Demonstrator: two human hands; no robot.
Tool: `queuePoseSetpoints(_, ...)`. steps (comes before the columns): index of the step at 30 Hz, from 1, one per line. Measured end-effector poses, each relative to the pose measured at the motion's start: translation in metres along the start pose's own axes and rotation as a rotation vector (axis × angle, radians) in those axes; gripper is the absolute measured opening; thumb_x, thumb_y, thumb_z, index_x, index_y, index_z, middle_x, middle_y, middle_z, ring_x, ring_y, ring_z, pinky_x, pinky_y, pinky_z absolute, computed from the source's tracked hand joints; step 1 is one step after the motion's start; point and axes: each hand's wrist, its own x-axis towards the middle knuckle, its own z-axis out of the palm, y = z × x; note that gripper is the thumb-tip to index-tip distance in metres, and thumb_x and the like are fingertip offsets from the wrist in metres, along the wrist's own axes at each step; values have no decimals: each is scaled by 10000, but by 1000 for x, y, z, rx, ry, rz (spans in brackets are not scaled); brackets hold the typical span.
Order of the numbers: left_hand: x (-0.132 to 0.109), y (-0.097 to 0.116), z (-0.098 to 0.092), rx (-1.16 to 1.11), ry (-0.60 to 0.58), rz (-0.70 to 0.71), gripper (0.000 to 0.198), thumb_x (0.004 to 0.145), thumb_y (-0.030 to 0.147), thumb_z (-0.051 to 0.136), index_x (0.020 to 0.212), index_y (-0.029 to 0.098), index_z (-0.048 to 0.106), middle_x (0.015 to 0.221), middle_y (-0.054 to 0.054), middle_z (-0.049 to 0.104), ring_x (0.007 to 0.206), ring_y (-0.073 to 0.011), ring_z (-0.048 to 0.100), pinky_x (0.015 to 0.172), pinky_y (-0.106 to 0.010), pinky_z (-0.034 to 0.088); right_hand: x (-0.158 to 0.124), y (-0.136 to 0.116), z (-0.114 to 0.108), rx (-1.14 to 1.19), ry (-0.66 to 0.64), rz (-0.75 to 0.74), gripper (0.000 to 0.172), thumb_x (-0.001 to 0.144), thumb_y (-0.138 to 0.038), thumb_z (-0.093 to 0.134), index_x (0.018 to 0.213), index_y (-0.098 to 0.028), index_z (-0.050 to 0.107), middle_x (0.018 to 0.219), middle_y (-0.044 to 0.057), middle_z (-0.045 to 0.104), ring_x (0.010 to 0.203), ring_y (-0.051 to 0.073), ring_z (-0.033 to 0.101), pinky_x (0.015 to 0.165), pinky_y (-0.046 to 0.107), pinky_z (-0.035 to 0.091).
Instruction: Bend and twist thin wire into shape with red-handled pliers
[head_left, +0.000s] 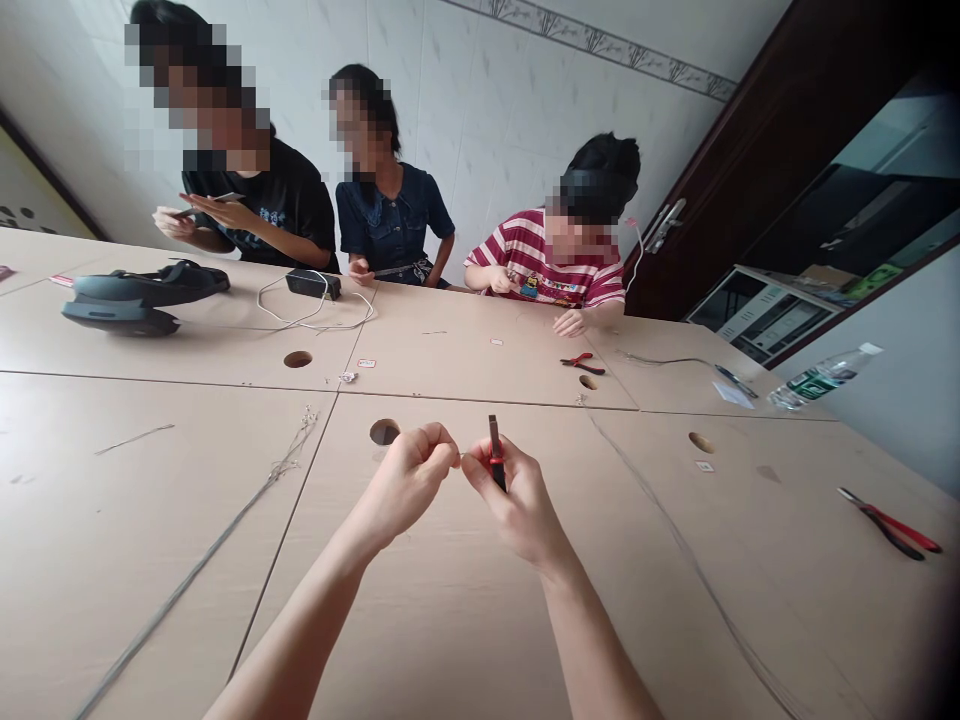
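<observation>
My left hand (420, 478) is closed in a pinch on a thin piece of wire (460, 457), of which only a tiny part shows between my hands. My right hand (517, 490) is wrapped around a pair of pliers (493, 440), their dark jaws pointing up and a bit of red showing at the grip. Its thumb and forefinger meet close to the left fingertips, at the same wire. Both hands are raised over the table (420, 640). Most of the pliers' handles are hidden in my palm.
Bundles of long wires lie left (217, 540) and right (667, 515). Other pliers rest at the right (889, 522) and farther back (582, 363). A bottle (825, 378), a headset (142, 298) and a black adapter (313, 284) lie around. Three people sit opposite.
</observation>
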Motion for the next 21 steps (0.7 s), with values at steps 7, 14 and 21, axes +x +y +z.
queuePoseSetpoints(7, 2, -2, -2, -28, 68, -22, 152, 812, 257, 448, 687, 190, 503, 566, 65, 303, 501, -90, 227, 460, -213, 195, -1, 3, 0, 56, 68, 83, 174, 787, -219, 587, 961, -219, 590, 825, -6, 541, 701, 134, 490, 669, 278, 416)
queuePoseSetpoints(14, 7, -4, -7, -79, 185, -48, 113, 761, 262, 476, 683, 185, 503, 560, 70, 287, 484, -85, 222, 445, -212, 183, 15, 13, -8, 687, 130, 447, 181, 730, -336, 570, 851, -201, 559, 852, 52, 598, 818, 202, 601, 700, 340, 495)
queuePoseSetpoints(21, 11, -3, -9, -94, 219, -53, 102, 751, 254, 474, 677, 188, 496, 541, 78, 280, 475, -81, 222, 444, -218, 182, 12, 19, -9, 799, 124, 477, 351, 712, -253, 589, 1055, -248, 513, 880, -2, 557, 852, 190, 609, 741, 379, 524)
